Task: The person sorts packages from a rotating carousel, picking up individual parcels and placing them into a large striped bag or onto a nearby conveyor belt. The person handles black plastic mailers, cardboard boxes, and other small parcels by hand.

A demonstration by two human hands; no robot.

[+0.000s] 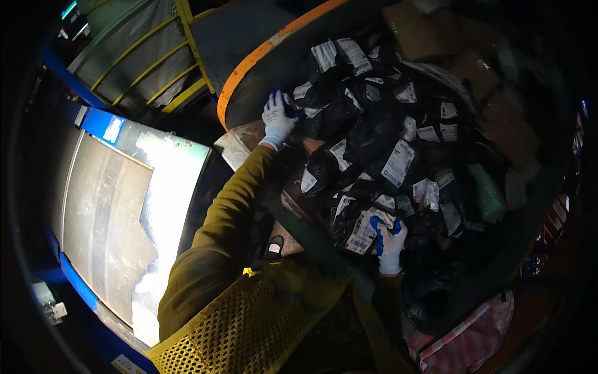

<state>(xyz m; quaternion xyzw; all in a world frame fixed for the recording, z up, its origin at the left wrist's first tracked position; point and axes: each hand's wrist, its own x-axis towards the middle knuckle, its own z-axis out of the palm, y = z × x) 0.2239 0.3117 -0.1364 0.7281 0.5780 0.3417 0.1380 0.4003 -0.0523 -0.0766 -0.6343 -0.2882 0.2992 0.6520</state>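
Note:
My left hand [277,119], in a white glove with blue fingers, rests with its fingers spread at the left side of a heap of black plastic parcels [376,126]. Nothing shows in its grip. My right hand [391,240], gloved alike, is low on the heap, its fingers bent over a labelled parcel [363,233]. Whether its fingers hold this parcel or only touch it, I cannot tell. Many of the parcels bear white printed labels.
An orange-edged rim [243,65] curves round the heap's upper left. Cardboard boxes [511,126] lie at the right. A brightly lit belt conveyor [107,210] is at the left, below a yellow-barred cage [140,70]. A red-striped bag [472,336] lies at the lower right.

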